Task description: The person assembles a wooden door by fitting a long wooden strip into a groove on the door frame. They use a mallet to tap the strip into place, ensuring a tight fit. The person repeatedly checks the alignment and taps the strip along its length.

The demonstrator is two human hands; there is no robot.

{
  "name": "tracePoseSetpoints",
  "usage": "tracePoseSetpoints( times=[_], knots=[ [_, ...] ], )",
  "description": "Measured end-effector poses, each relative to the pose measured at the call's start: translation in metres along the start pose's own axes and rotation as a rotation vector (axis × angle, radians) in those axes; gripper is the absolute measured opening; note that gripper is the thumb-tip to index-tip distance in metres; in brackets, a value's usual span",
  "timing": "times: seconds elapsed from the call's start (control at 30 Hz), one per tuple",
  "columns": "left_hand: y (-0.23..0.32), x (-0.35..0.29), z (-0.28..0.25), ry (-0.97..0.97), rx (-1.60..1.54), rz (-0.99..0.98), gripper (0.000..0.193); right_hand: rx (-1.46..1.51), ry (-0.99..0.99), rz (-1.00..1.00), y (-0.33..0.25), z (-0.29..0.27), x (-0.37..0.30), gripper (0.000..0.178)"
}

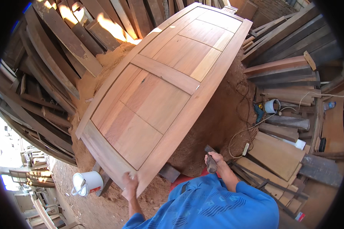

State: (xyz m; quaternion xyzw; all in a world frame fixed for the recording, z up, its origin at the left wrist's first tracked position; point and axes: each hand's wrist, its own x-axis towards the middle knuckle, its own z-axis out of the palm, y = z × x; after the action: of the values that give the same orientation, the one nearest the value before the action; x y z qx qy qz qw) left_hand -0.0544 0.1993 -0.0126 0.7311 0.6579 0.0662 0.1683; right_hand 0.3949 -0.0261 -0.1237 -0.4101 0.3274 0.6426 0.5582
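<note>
A large wooden door with framed panels lies flat and raised, running from near me toward the far right. At its near end, my left hand grips the corner, fingers on the top face. My right hand is closed round a dark, stubby block-like piece, held in front of my body and apart from the door. Whether that piece is a mallet or a plain block cannot be made out. A dark timber support pokes out from under the door's near end.
A white bucket stands left of the door's near corner. Many boards lean along the left and back. To the right lie stacked planks, a cable, a blue-green power tool and a small white pail. Sawdust heaps beyond the door.
</note>
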Motion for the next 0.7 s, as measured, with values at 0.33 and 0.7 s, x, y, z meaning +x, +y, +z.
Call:
tracePoseSetpoints(
  times=[0.33, 0.7],
  knots=[
    [0.385, -0.032, 0.114, -0.701, -0.443, 0.595, 0.039, 0.094, -0.005, -0.336, -0.166, -0.016, -0.098, 0.015],
    [0.542, 0.147, 0.209, -0.15, -0.223, 0.826, 0.058, 0.238, -0.339, -0.293, -0.35, -0.076, -0.048, 0.023]
  ],
)
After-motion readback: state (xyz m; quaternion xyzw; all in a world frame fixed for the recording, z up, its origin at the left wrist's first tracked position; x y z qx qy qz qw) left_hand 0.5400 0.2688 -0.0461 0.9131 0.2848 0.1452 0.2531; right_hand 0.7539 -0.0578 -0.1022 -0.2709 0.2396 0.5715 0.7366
